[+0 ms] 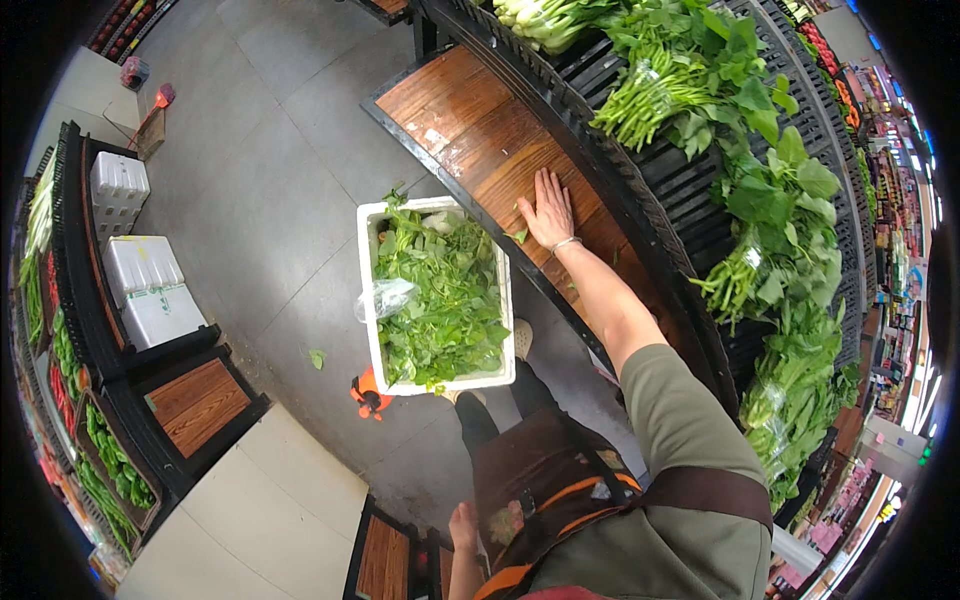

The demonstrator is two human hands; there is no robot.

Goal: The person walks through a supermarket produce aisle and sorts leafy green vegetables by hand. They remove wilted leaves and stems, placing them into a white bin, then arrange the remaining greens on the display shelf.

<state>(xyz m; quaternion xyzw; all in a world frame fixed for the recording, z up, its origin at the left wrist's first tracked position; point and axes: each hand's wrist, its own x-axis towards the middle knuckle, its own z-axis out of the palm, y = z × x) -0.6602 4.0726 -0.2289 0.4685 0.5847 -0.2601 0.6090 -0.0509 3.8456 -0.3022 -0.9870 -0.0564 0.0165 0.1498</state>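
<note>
My right hand (551,211) lies palm down on the wooden ledge (495,142) below the vegetable rack, fingers slightly apart, a band on its wrist. A loose green leaf (519,236) is beside its thumb. At the lower middle of the view, my left hand (463,525) hangs beside the dark apron (517,469); its fingers are hard to make out. Before me stands a white foam box (366,262) filled with leafy greens (442,300), with a clear plastic bag (390,298) over its left rim.
Bundled greens (660,90) line the black slatted rack (637,169) on the right. An orange object (369,394) stands by the box's lower left corner. White foam boxes (161,300) are stacked at the left shelving. A fallen leaf (317,358) lies on the tiled floor (247,172).
</note>
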